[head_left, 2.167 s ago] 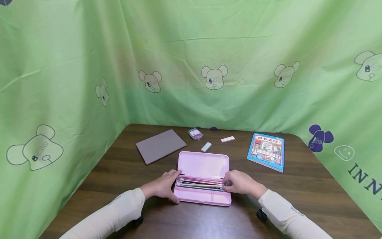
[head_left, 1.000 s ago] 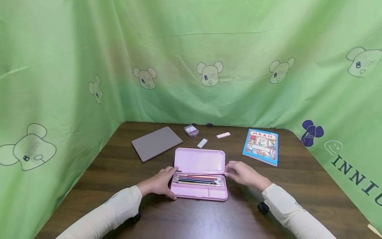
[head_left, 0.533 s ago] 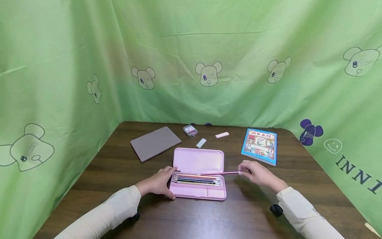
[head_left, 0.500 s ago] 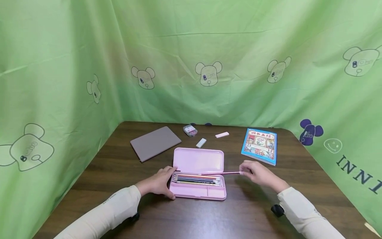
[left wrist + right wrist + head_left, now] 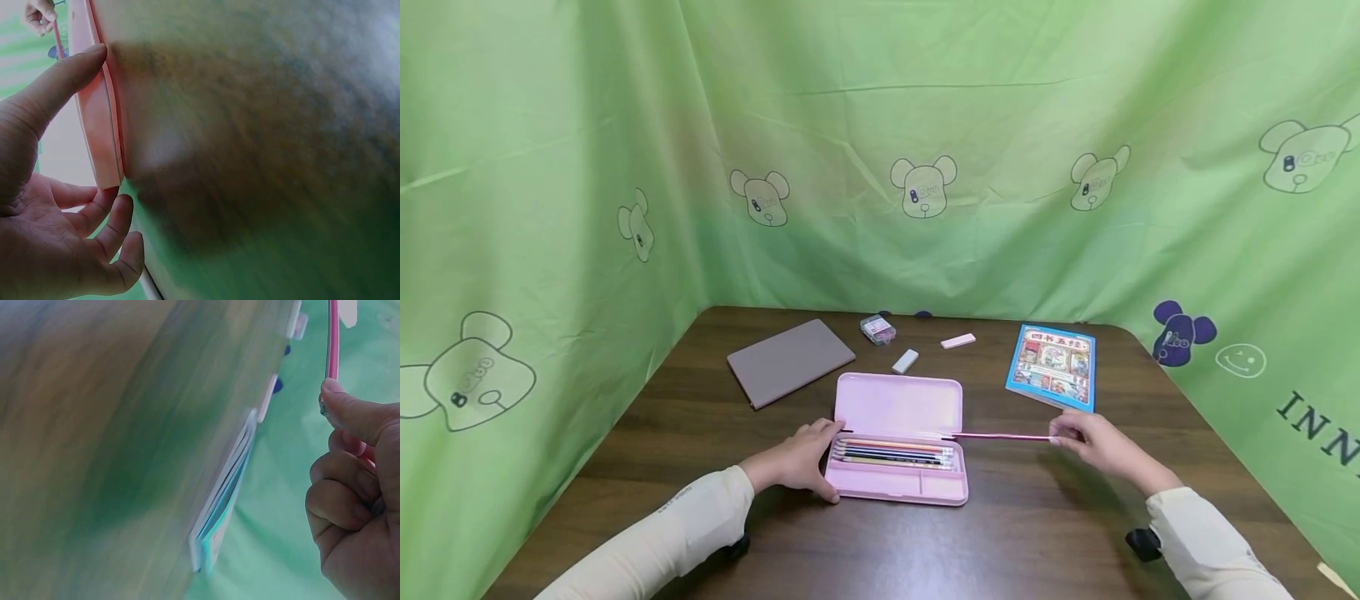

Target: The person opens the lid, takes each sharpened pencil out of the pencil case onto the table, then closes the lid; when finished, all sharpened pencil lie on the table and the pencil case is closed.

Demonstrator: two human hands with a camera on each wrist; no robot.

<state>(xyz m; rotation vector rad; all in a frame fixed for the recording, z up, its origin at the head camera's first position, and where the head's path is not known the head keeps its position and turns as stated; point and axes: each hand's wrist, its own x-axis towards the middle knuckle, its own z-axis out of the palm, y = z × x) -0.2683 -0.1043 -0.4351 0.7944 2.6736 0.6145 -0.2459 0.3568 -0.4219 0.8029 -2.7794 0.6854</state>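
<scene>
A pink pencil case (image 5: 874, 481) lies with its lid raised on the wooden table, several pencils (image 5: 891, 451) side by side in its rear compartment. My left hand (image 5: 797, 460) holds the case's left end, thumb at the front side and fingers at the back, as the left wrist view also shows. Right of the case, my right hand (image 5: 1097, 442) pinches a pink pencil (image 5: 1003, 437) by its end between thumb and forefinger. That pencil points left, its far end overlapping the case's right hinge corner in the head view. In the right wrist view the other fingers curl below the pencil (image 5: 333, 350).
Behind the case are a white eraser (image 5: 906, 361), a small clear box (image 5: 878, 329) and a pale pink bar (image 5: 958, 341). A grey notebook (image 5: 792, 362) lies back left. A blue-edged book (image 5: 1052, 365) lies just beyond my right hand. Green curtain (image 5: 925, 258) encloses the table.
My right hand has drawn the pink pencil out of the case and carried it to the right. The left hand keeps its place on the case.
</scene>
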